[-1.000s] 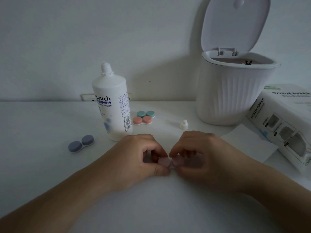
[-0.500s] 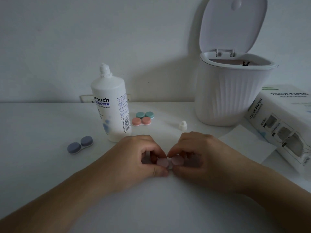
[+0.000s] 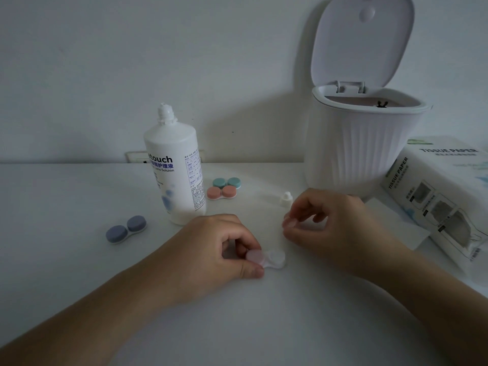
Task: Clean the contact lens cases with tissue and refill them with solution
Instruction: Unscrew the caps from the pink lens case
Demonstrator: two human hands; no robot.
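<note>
The left hand (image 3: 219, 249) pinches the pink lens case (image 3: 265, 258) at centre frame on the table (image 3: 66, 260). The right hand (image 3: 324, 223), apart from it, pinches what may be its cap (image 3: 290, 222).

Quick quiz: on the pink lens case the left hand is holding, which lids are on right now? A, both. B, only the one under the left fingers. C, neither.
B: the left hand grips the pink lens case by its one pink lid, while the other well sits uncovered.
</note>
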